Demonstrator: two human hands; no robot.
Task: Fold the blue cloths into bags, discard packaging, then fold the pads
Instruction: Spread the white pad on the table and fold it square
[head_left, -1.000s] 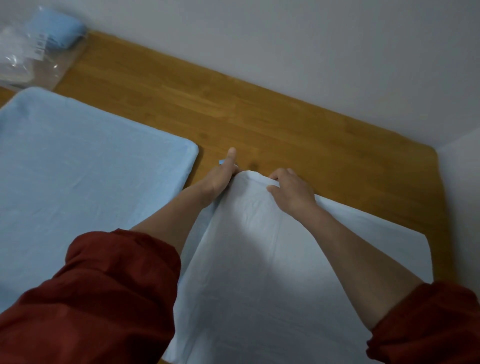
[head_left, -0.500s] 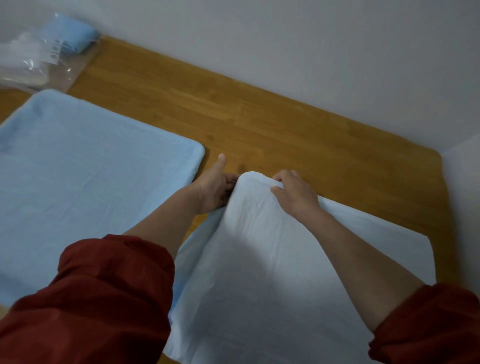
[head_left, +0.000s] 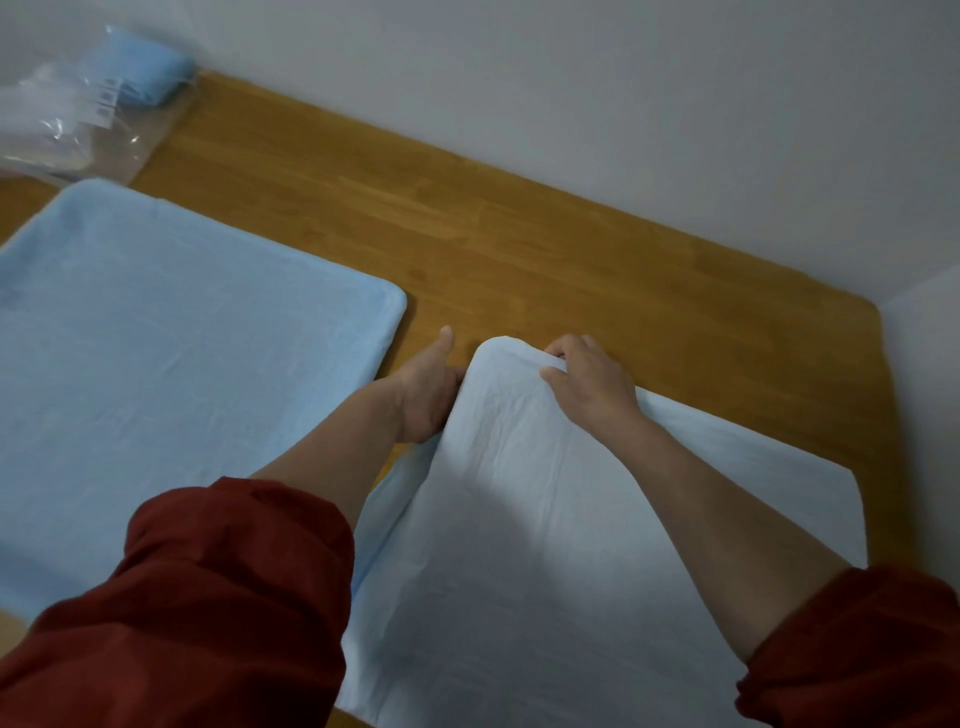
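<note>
A pale blue pad (head_left: 519, 519) lies on the wooden table (head_left: 519, 234) in front of me, its far corner raised. My right hand (head_left: 592, 384) pinches that corner from the right, fingers curled over the edge. At the corner's left side my left hand (head_left: 426, 384) grips the pad, fingers tucked under the fabric and thumb pointing away. A second light blue pad (head_left: 171, 374) lies spread flat to the left. A folded blue cloth (head_left: 145, 67) sits inside clear plastic packaging (head_left: 67, 124) at the far left corner.
A grey wall runs along the table's far edge and meets another wall at the right. Bare wood shows between the pads and the wall. My red sleeves fill the bottom corners of the view.
Both hands have drawn the pad's far corner slightly toward me. The left thumb has lifted off the cloth. The view has shifted a little to the left.
</note>
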